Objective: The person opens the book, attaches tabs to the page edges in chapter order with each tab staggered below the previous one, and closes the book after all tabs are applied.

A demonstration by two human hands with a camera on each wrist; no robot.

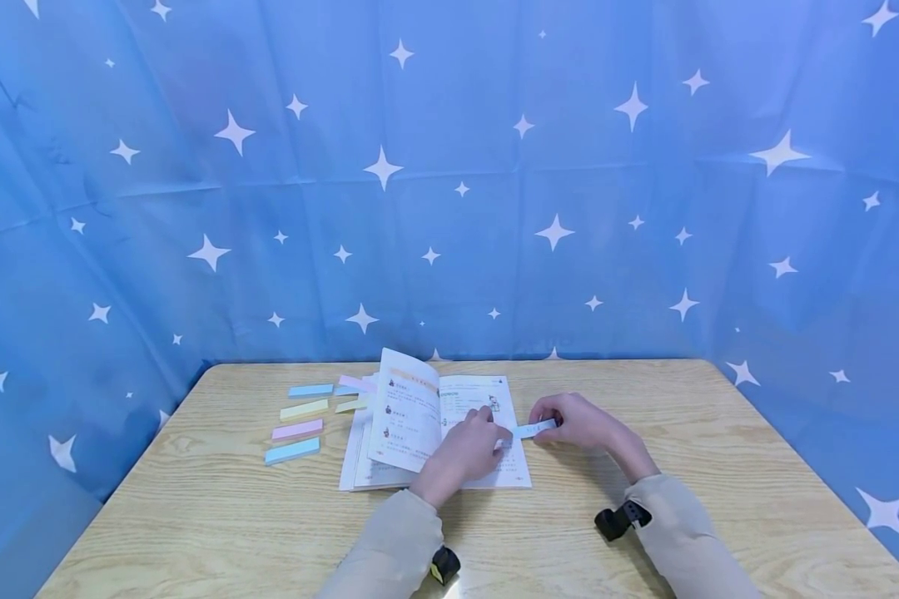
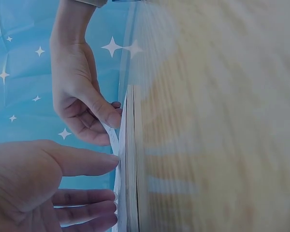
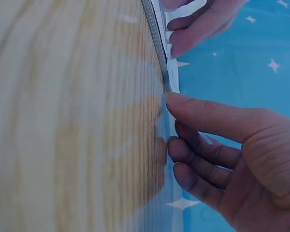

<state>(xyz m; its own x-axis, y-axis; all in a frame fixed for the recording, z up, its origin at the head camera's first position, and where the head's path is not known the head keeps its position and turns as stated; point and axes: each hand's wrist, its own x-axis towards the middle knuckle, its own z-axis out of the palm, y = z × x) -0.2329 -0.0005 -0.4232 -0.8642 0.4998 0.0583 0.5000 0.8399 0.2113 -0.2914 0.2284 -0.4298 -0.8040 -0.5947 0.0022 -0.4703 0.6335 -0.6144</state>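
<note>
An open book (image 1: 487, 474) lies on the table, with one left-side page (image 1: 404, 424) lifted and curving up. My left hand (image 1: 468, 445) rests on the right-hand page, its fingers fairly straight and the fingertips against the paper, as the left wrist view also shows. A light blue sticky strip (image 1: 533, 428) with handwriting on it sticks out past the book's right edge. My right hand (image 1: 569, 420) pinches the strip's outer end between thumb and fingers. The strip's inner end lies at the page beside my left hand, partly hidden there.
Left of the book lie a pink strip (image 1: 297, 430), a yellow strip (image 1: 304, 409) and two blue strips (image 1: 292, 451). Pink (image 1: 355, 383) and yellow tabs (image 1: 350, 406) project from the book's left edge. A blue star-patterned curtain (image 1: 449, 208) hangs behind the wooden table (image 1: 217, 516).
</note>
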